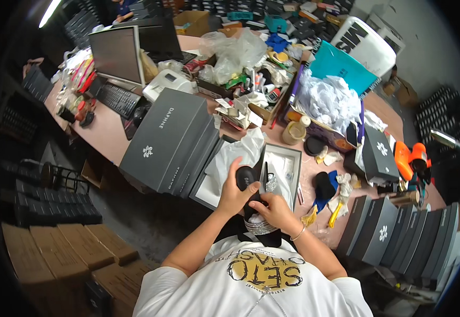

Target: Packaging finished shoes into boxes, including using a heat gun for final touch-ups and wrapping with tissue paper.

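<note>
- Black shoe (pixel 247 177) w/ glittery band (pixel 260 227): centre of frame, lower-middle, held up in front of the shirt (pixel 264 280), over near edge of open box (pixel 299 174).
- L hand (pixel 233 195): part-closed round the upper sole, thumb across it, fingers mostly behind. R hand (pixel 275 211): curled, thumb + fingers pinching shoe's mid part; exact grip pt partly hidden, can't tell how firm.
- Risk: R pinch looks narrow; if L lets go first, shoe could twist or drop, prob. onto box edge.
- Risk: band hangs close to shirt + bracelet (pixel 298 232); stones could snag or scratch if shoe swings.
- 2nd shoe (pixel 270 184) lies in box, just beyond hands; knocking the two together could scuff either or loosen stones.
- White tissue (pixel 243 150) loose, bunched at box's L/upper side; could catch under shoe or get creased/torn.
- Stack of dark grey boxes (pixel 174 140), L of centre, right beside open box; a L elbow bump could shift it, cause = tight space.
- Bottle (pixel 294 133) upper R of box, on counter (pixel 308 182); if tipped, contents (can't ID) might reach tissue.
- Blue cloth (pixel 331 195) + clutter R of centre: little room there to put shoe down cleanly.
</note>
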Action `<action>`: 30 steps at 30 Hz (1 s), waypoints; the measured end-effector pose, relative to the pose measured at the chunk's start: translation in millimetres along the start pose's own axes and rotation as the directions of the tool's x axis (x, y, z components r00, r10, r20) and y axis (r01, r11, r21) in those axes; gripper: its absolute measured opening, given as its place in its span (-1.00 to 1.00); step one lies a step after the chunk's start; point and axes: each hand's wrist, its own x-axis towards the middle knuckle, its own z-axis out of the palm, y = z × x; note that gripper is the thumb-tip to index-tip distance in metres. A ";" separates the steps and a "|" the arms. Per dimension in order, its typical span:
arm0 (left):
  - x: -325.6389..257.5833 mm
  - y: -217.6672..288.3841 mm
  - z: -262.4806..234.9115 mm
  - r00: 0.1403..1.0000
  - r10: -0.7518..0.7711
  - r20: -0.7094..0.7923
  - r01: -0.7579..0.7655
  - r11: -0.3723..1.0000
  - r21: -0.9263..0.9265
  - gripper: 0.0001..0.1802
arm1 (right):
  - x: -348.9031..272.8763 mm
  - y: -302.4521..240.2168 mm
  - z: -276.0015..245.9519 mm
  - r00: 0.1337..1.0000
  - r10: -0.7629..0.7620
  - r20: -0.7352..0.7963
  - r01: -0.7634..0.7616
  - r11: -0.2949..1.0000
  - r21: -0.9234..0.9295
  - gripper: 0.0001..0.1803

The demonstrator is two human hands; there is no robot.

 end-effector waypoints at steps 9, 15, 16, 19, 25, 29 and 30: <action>-71.8 -21.8 8.9 0.952 -0.305 -0.009 0.284 0.896 -0.343 -0.24 | -4.9 29.3 49.4 0.996 -0.088 0.008 0.084 0.973 0.214 -0.65; -99.5 -18.5 29.7 0.863 -0.481 0.154 0.415 0.503 -0.758 -0.38 | 3.1 57.3 26.7 0.984 0.108 -0.139 -0.027 0.873 0.487 -0.74; -90.0 -6.9 31.6 0.850 -0.510 0.133 0.428 0.521 -0.739 -0.38 | 1.2 61.7 25.9 0.988 0.096 -0.123 -0.016 0.846 0.533 -0.75; -72.3 -12.3 30.2 0.865 -0.464 0.189 0.457 0.577 -0.677 -0.38 | -5.9 77.4 15.2 0.989 0.034 -0.144 0.056 0.815 0.577 -0.74; -62.9 3.2 4.5 0.851 -0.467 0.239 0.523 0.722 -0.452 -0.40 | -25.0 141.5 -27.3 0.857 0.035 -0.514 0.204 0.893 0.402 -0.62; -59.1 -0.9 -10.4 0.811 -0.492 0.317 0.585 0.697 -0.414 -0.41 | -34.9 151.2 -59.6 0.899 0.100 -0.426 0.125 0.875 0.468 -0.43; -56.8 -0.9 -14.8 0.806 -0.480 0.346 0.588 0.713 -0.382 -0.40 | -35.1 136.5 -64.6 0.904 0.090 -0.418 0.136 0.866 0.481 -0.38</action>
